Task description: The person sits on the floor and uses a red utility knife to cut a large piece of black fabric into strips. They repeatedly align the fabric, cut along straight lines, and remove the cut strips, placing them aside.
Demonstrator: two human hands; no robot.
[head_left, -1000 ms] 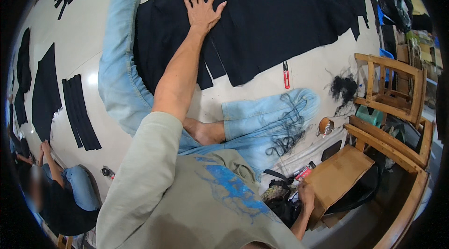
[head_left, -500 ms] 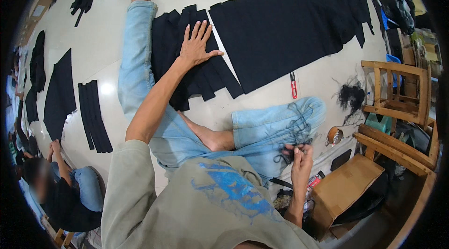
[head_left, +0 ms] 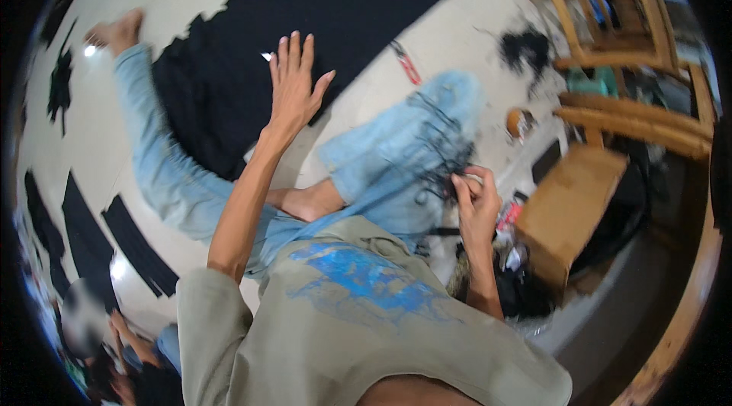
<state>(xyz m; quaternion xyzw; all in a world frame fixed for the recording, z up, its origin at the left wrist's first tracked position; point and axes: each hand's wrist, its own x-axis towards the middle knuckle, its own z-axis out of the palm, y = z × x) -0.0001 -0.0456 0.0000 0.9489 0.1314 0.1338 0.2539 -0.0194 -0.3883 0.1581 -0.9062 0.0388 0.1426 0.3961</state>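
Black cloth [head_left: 252, 2] lies spread on the pale floor, running up from between my legs. Over it, my left hand [head_left: 293, 89] is open, palm down with fingers spread; whether it presses on the cloth or hovers I cannot tell. A tiny pale gap shows beside its fingertips. My right hand [head_left: 474, 196] is closed in a pinch by my bent leg, at a tangle of black thread [head_left: 450, 158] strewn over the light blue jeans [head_left: 389, 131]. Small red-handled thread snips [head_left: 406, 63] rest on the floor beyond my knee.
On the right are a wooden stool frame [head_left: 610, 21], a cardboard box [head_left: 576, 211], a tape roll [head_left: 520, 122] and a heap of black thread scraps [head_left: 524, 51]. Black cut pieces [head_left: 137, 246] lie at left. Another person [head_left: 126, 360] sits at lower left.
The whole view has turned and shifted. The wide pale gap between the cloth pieces has nearly gone from sight. My right hand stays by the thread.
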